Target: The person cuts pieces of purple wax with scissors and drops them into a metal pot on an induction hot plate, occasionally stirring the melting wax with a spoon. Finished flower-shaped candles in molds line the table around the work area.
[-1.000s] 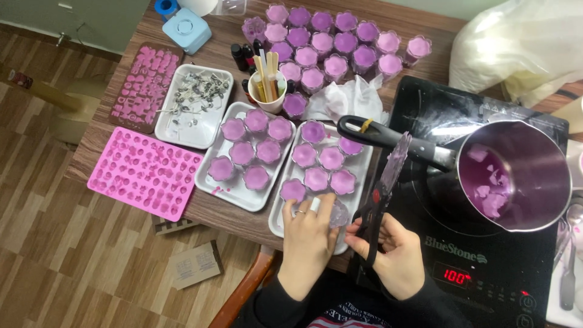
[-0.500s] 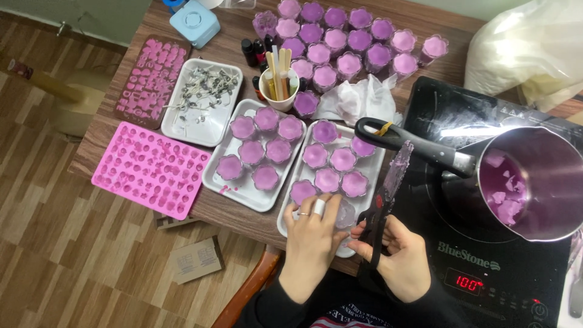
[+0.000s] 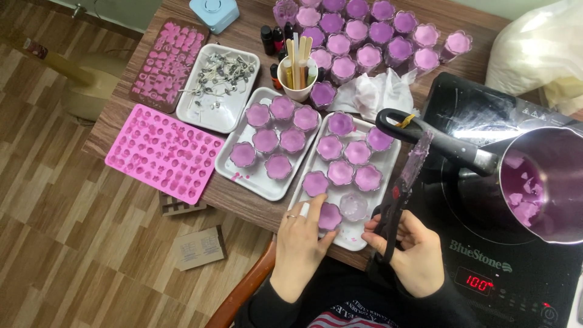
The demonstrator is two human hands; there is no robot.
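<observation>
Brought the left hand (image 3: 300,243) a little forward from where it lay a second ago, onto the near corner of the right-hand white tray (image 3: 390,163), with fingertips and thumb now closed lightly about the filled purple cup (image 3: 330,215) standing there. Kept the right hand (image 3: 413,252) at the tray's near right edge, wrapped around the handle of the wax-smeared spatula (image 3: 405,182), blade slanting up along the tray's right side. So handled one cup at the tray's front row, just beside the one clear empty cup (image 3: 353,206). To the right of the tray: black induction cooktop (image 3: 486,267), switched on, and on it the steel pot (image 3: 546,182) with purple wax lumps; its black handle (image 3: 437,143) reached over the tray's far right corner, close above the spatula. Left of the tray, touching it: a second white tray (image 3: 255,182) of filled cups, then the pink mould (image 3: 164,152). Beyond the tray: more filled cups (image 3: 376,30), crumpled tissue (image 3: 370,94), a paper cup of wooden sticks (image 3: 296,76).
</observation>
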